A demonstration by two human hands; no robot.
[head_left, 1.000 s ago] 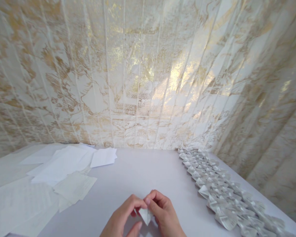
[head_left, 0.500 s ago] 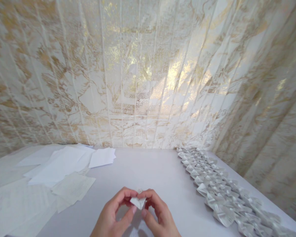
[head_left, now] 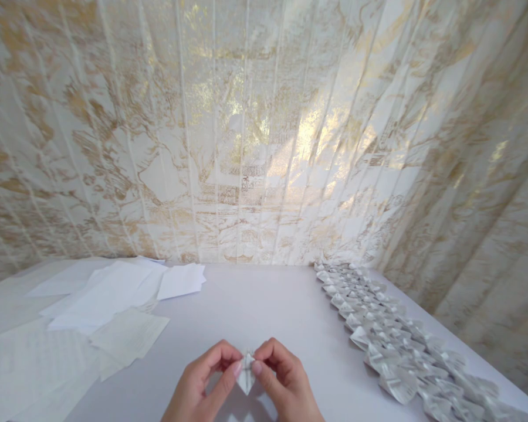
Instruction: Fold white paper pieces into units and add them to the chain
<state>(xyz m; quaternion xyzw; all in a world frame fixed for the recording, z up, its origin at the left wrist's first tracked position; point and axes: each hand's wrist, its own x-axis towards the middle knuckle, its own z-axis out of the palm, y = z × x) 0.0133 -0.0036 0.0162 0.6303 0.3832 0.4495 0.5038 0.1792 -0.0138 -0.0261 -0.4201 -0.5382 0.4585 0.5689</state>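
A small folded piece of printed paper (head_left: 246,376), pointed at its lower end, is held up over the pale table by both hands. My left hand (head_left: 206,378) pinches its left side between thumb and index finger. On the opposite side, the thumb and index finger of my right hand (head_left: 286,378) grip the right edge. The other fingers of both hands are curled behind and partly hidden. Fine print and creases show on the paper's face.
Rows of folded paper pieces (head_left: 393,346) stretch along the right side of the white table (head_left: 255,299). Loose white sheets (head_left: 101,293) and printed sheets (head_left: 35,363) overlap at left, beside a small paper stack (head_left: 182,281). A patterned curtain (head_left: 246,146) hangs behind.
The folded paper has turned from a wide, flat-topped triangle to a narrower shape pointing down. Both thumbs have moved up onto its sides.
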